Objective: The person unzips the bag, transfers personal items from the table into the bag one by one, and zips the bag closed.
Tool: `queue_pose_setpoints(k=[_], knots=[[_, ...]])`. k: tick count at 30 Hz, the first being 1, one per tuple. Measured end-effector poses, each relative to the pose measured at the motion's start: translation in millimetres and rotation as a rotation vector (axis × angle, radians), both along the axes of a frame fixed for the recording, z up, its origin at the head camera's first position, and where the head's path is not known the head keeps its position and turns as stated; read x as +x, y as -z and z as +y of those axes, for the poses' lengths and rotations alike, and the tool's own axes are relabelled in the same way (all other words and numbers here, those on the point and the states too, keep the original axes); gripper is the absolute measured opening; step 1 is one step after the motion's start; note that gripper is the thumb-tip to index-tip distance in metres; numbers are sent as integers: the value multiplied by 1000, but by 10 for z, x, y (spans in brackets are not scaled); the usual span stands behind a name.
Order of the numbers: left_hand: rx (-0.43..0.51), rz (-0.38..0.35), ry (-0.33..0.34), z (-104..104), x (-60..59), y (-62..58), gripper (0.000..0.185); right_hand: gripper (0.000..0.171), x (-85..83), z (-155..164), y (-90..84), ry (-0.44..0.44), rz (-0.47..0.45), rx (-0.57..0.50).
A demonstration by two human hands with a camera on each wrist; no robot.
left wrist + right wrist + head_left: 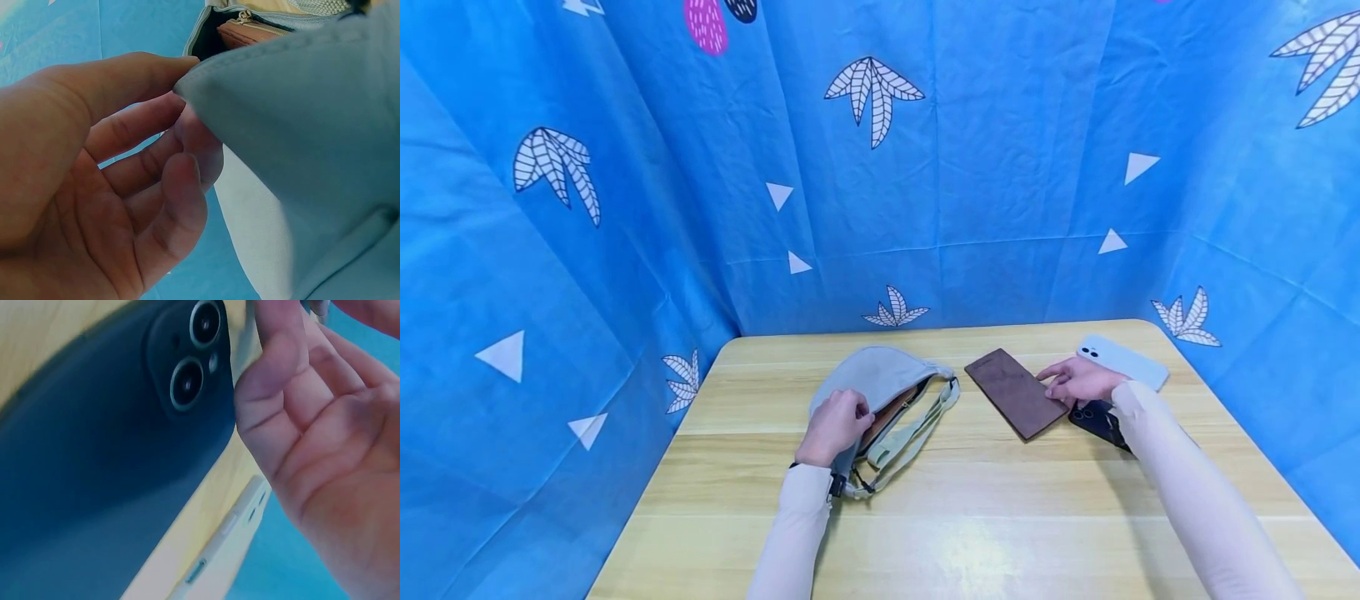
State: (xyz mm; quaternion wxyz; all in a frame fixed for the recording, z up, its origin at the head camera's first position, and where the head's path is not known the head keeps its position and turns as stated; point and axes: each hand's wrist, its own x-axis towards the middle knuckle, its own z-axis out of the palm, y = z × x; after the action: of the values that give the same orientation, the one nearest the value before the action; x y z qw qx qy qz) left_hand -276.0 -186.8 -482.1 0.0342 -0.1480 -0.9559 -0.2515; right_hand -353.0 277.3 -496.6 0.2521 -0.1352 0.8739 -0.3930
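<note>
Lying unzipped left of centre on the wooden table: grey sling bag, its near edge being pinched by left hand. Resting right of it: brown wallet, being touched by right hand, fingers loosely extended, holding nothing. Sitting beside that hand: white phone far, dark phone near.

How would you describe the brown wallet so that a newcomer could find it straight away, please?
On the wooden table, look right of the grey bag held by the left hand. The brown wallet lies flat under the right hand fingers; unlike the white phone and dark phone, it is matte brown.
</note>
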Motion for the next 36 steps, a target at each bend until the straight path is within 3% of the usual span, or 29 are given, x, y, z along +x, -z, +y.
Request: queue_pose_setpoints(k=[8, 17, 25, 36], knots=[[0, 10, 4, -2, -9, 10, 10, 55, 50, -30, 131, 7, -138, -201], [-13, 16, 0, -4, -13, 14, 12, 60, 123, -59, 180, -16, -199, -289], [-13, 9, 4, -7, -13, 18, 14, 58, 211, -141, 252, 45, -267, -352], [-15, 3, 4, -12, -14, 20, 14, 59, 304, -240, 353, 52, -261, -430]])
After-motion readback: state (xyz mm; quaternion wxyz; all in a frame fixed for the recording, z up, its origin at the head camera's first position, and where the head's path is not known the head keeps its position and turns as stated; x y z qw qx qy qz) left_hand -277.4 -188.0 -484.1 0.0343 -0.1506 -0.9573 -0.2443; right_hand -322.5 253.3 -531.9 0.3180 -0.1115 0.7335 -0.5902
